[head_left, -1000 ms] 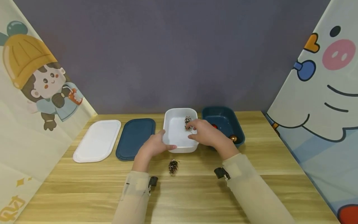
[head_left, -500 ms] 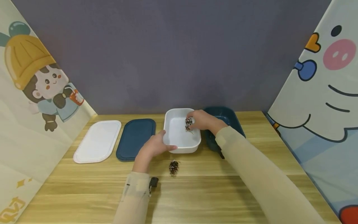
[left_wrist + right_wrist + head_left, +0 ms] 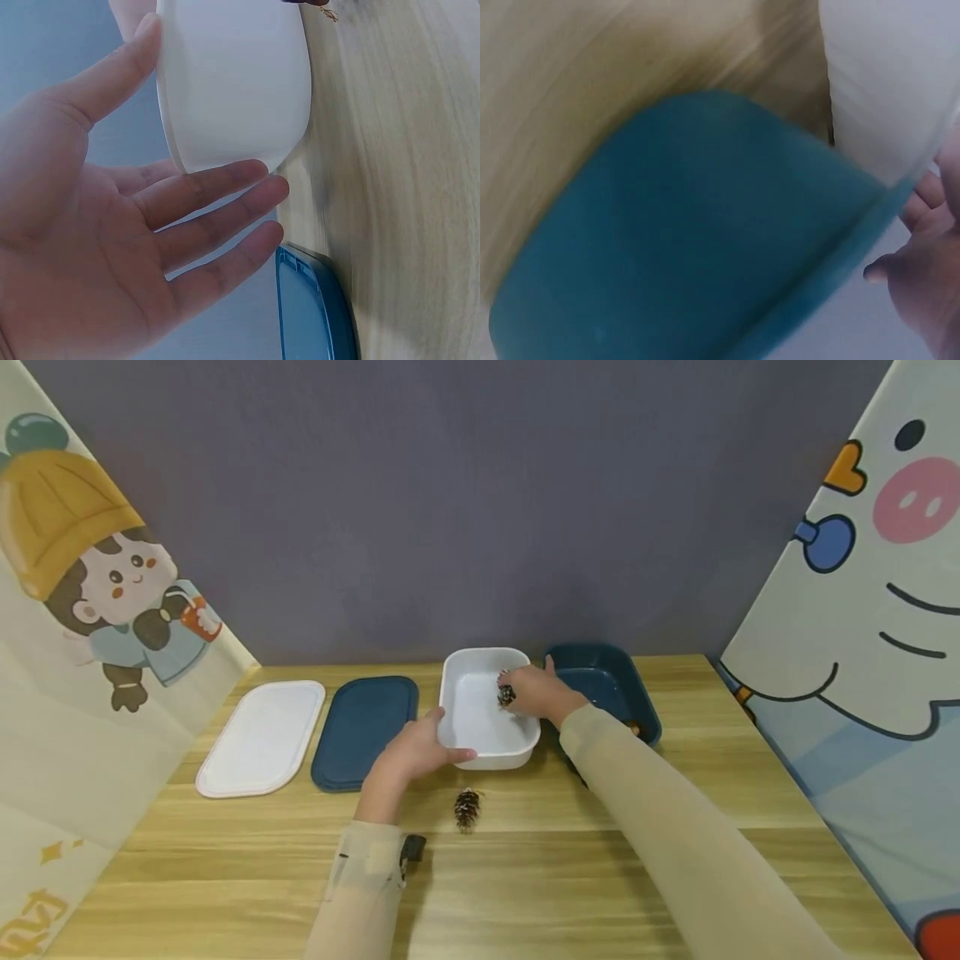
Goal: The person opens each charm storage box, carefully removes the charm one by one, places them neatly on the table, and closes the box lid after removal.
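A white rectangular container point(image 3: 480, 735) stands at the back middle of the table. My left hand point(image 3: 416, 747) rests on its front left corner, thumb along the front rim and fingers lying along the left side. The left wrist view shows those fingers nearly straight against the white wall point(image 3: 232, 90). Inside the container, at its right side, my right hand point(image 3: 536, 693) pinches a brown, white-tipped pine cone point(image 3: 507, 697), partly hidden by the fingers. Another pine cone point(image 3: 467, 810) lies on the table in front of the container.
A dark blue container point(image 3: 592, 681) stands close on the right, with a shiny orange-brown ball point(image 3: 633, 727) partly behind my right sleeve. To the left lie a dark blue lid point(image 3: 365, 731) and a white lid point(image 3: 261, 737). A grey wall point(image 3: 480, 510) rises behind.
My right hand has moved in over the pine cone inside the white container, its forearm shifting left over the blue container. The left hand has stayed at the corner.
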